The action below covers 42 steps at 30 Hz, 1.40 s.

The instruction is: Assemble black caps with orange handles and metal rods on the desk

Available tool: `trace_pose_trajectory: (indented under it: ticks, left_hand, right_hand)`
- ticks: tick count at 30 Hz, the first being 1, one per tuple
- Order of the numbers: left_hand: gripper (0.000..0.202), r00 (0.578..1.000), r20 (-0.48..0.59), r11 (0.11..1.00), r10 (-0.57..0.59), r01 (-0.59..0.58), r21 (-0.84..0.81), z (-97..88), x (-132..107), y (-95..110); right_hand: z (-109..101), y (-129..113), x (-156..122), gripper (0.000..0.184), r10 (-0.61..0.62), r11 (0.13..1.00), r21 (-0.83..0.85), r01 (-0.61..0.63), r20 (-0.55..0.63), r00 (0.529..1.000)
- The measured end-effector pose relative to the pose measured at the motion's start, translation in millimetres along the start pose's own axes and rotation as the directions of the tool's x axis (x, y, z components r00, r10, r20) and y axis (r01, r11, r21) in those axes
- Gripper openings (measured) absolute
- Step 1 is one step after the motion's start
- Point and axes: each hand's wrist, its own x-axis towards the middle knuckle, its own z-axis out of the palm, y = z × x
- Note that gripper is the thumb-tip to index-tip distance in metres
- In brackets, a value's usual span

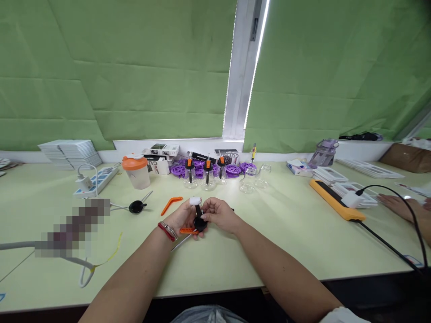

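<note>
Over the long pale-yellow tabletop point(286, 215), left hand point(185, 216) cradled a black, rounded plastic piece point(200, 224), right hand point(220, 216) pinching it, steady support seemingly best.

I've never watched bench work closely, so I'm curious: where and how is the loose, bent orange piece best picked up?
I'd pinch the bent orange piece across the middle of its longer, slanting leg, from above and its left: it is slim, lies uncovered on the table, and the left hand is close on its right.
</note>
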Motion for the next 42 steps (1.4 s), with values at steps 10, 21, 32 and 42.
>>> trace_pose_trajectory:
  ticks: [10,21,32,42]
  left_hand:
    - [0.059,1.0,-0.013,1.0,-0.008,0.008,0.0,0.8,-0.3,0.0]
    - [0.06,1.0,-0.014,0.999,-0.013,0.013,0.031,-1.0,0.8,-1.5]
    - [0.06,1.0,0.003,1.0,0.001,-0.001,0.028,0.2,-1.0,-0.8]
    - [0.062,1.0,0.017,0.999,-0.024,0.023,0.027,0.0,-2.0,1.0]
  right_hand:
    - [0.5,0.5,0.1,0.025,-0.005,1.0,0.02,0.005,-0.005,1.0]
    - [-0.6,-1.0,0.1,0.027,-0.014,1.0,0.025,0.014,0.014,1.0]
    - [-0.4,-3.1,-1.3,0.026,0.013,1.0,0.011,-0.013,0.012,1.0]
    - [-1.4,-2.1,-1.2,0.024,-0.028,0.999,-0.022,0.028,0.001,1.0]
